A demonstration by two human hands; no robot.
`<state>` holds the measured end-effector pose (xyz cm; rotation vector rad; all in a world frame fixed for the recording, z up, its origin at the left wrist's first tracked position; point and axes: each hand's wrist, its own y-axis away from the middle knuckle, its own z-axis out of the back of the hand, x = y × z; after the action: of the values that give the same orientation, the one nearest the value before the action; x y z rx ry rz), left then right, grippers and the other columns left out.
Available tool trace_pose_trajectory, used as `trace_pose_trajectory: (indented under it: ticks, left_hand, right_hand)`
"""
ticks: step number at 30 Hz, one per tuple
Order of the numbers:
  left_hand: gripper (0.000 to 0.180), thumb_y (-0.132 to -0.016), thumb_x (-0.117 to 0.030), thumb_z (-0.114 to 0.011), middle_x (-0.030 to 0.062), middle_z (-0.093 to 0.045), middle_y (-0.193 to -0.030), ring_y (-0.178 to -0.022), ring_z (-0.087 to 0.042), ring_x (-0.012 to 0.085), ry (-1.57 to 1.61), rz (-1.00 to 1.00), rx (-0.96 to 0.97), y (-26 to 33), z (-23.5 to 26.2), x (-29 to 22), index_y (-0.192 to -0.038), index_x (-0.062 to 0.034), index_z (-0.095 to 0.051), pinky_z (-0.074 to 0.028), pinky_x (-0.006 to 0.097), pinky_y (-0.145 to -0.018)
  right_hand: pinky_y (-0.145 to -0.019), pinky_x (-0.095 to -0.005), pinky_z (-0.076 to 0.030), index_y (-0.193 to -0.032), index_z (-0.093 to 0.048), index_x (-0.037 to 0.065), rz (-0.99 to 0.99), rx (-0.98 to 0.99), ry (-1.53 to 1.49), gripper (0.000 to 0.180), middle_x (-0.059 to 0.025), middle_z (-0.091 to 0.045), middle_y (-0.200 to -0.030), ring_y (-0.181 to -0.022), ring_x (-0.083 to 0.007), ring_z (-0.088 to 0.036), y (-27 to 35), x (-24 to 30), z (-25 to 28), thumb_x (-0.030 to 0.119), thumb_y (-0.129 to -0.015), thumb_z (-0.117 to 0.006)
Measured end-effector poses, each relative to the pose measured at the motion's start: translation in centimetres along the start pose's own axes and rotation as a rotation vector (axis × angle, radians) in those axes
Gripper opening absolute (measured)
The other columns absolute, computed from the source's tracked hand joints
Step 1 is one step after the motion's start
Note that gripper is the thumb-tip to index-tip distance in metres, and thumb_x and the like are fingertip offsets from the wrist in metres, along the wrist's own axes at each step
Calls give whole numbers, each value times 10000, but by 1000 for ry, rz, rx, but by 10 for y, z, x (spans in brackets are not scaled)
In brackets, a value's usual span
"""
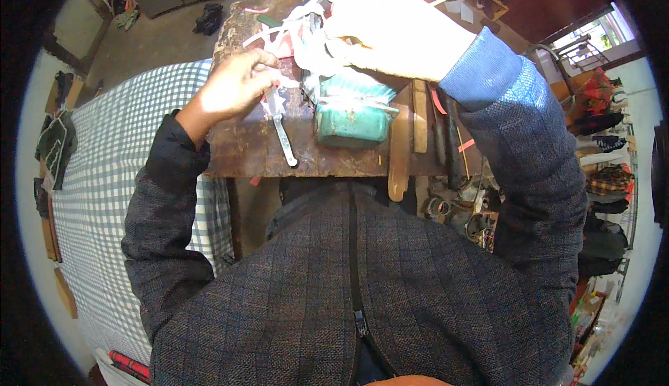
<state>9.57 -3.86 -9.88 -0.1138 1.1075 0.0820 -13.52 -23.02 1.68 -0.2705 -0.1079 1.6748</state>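
A bundle of white and pale plastic strips (pixel 306 34) lies heaped at the middle of the worn wooden desk (pixel 244 145), spilling over the top of a green metal block (pixel 352 117) that stands near the desk's front edge. The right hand (pixel 394 34) is laid over the right side of the bundle, fingers curled into the strips and gripping them; strong light washes the hand out, so its fingertips cannot be made out. The left hand (pixel 237 82) sits just left of the bundle, fingers bent and pinched on a small pale scrap (pixel 273 96) with jagged edges, which it presses against the desk top. Just below that hand a metal wrench (pixel 284 140) lies flat, its handle pointing toward the front edge.

To the right of the green block several long wooden sticks (pixel 410 131) and dark tool handles (pixel 449 142) lie side by side, with a few red strips (pixel 437 100) among them. Both forearms are in dark checked sleeves, the right cuff showing blue. Left of the desk is a bed with a blue and white checked cover (pixel 111 170). Right of the desk, lower down, there is a clutter of small metal parts (pixel 463 215).
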Motion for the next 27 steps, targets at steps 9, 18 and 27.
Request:
trace_pose_trajectory:
  ticks: [9, 18, 27]
  left_hand:
    - [526, -1043, -325, -600, 144, -656, -1279, -1022, -675, 206, 19, -118, -151, -8, -20, -39, -1408, 49, -540, -536, 336, -903]
    - [344, -1013, -299, -661, 101, -751, -1065, -961, -697, 159, -79, -197, -392, -60, -25, -58, -1210, -21, -710, -556, 323, -829]
    - [302, -1005, -278, -637, 101, -741, -865, -780, -651, 149, -196, -255, -560, -83, -15, -38, -1102, -13, -743, -524, 327, -753]
  right_hand:
    - [-818, -362, -529, -1232, -676, 115, 335, -62, 99, 353, -70, -655, -1000, -893, -252, -625, -36, -16, 18, 281, -926, -615]
    - [-804, -369, -499, -1172, -633, 85, 371, -108, -99, 275, -62, -614, -946, -863, -236, -584, -56, -30, 19, 240, -946, -657]
    - [-781, -349, -602, -1230, -685, 14, -80, -12, -1403, 301, -108, -742, -1085, -925, -187, -724, -14, -12, 76, 184, -982, -690]
